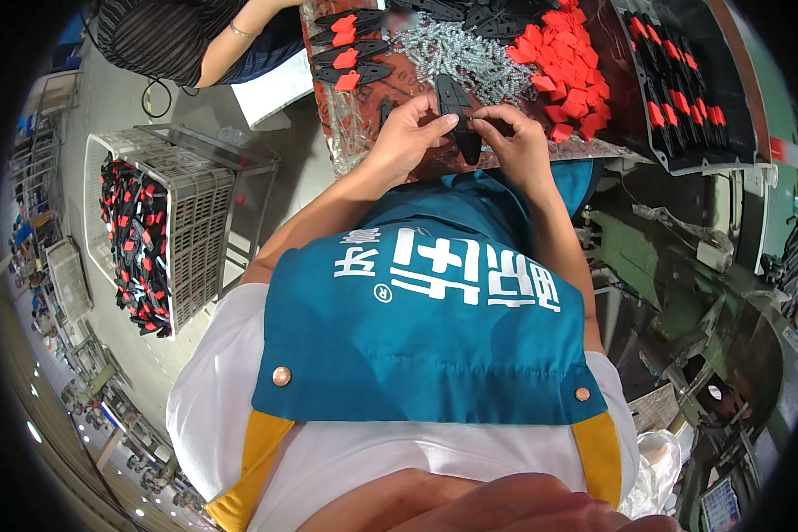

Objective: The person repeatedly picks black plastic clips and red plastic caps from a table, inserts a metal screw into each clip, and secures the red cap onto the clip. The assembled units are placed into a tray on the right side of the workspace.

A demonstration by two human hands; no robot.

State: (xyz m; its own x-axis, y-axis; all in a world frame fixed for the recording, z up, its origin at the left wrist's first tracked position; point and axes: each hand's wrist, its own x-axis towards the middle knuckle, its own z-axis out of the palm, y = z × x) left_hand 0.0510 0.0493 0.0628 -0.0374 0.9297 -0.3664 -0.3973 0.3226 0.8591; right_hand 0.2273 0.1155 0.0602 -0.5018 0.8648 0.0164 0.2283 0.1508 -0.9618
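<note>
A black plastic piece (453, 96), long and tapering to a point, is upheld over the near edge of the worktable. My left hand (413, 135) is closed on its left side, with the thumb lying across the front. My right hand (516, 144) is at the piece's right edge, thumb and forefinger pinched together; whatever is between those fingertips is too small to make out. Just beyond lies a heap of small metal springs (459, 55). To its right is a pile of red plastic pieces (569, 75). Several black parts with red pieces (347, 59) lie in a column at the left.
More black pieces (505, 16) lie at the table's far side. A black tray (720, 160) of black-and-red parts stands at the right. At left, a pale plastic crate (199, 232) holds many more. Another person's arm (230, 44) shows at upper left; green machinery (625, 239) stands lower right.
</note>
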